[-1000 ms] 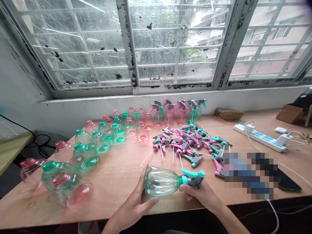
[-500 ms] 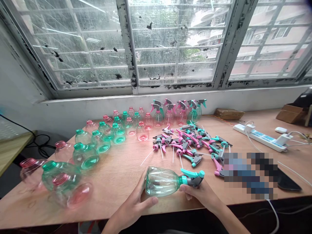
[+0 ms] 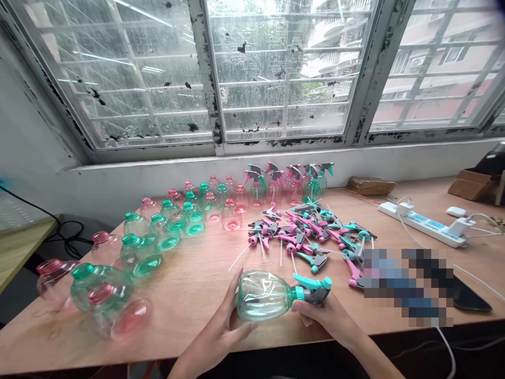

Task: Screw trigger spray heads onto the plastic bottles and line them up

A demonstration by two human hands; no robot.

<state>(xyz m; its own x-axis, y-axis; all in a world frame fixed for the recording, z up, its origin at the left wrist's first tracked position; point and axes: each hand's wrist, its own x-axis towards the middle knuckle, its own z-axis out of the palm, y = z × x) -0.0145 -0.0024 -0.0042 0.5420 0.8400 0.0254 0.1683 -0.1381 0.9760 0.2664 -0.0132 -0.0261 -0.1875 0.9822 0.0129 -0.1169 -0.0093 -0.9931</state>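
Observation:
A clear green spray bottle point(image 3: 263, 296) lies sideways between my hands above the table's front edge, its teal and grey trigger head point(image 3: 313, 288) pointing right. My left hand point(image 3: 226, 329) is wrapped around the base end, with the thumb along the underside. At the neck and trigger head, my right hand point(image 3: 321, 316) grips with thumb and fingers closed on the collar. Just beyond the bottle is a heap of loose pink and teal trigger heads point(image 3: 303, 231), several with white dip tubes sticking out.
Headless pink and green bottles point(image 3: 140, 255) stand along the table's left side. Several bottles with heads fitted point(image 3: 294, 184) stand by the wall under the window. To the right are a power strip point(image 3: 422, 223), a brown package point(image 3: 371, 186), a cardboard box point(image 3: 471, 183) and a dark phone-like slab point(image 3: 471, 295).
Both hands keep hold of the spray bottle, which stays almost in place. The whole view has shifted very slightly; nothing else visibly differs.

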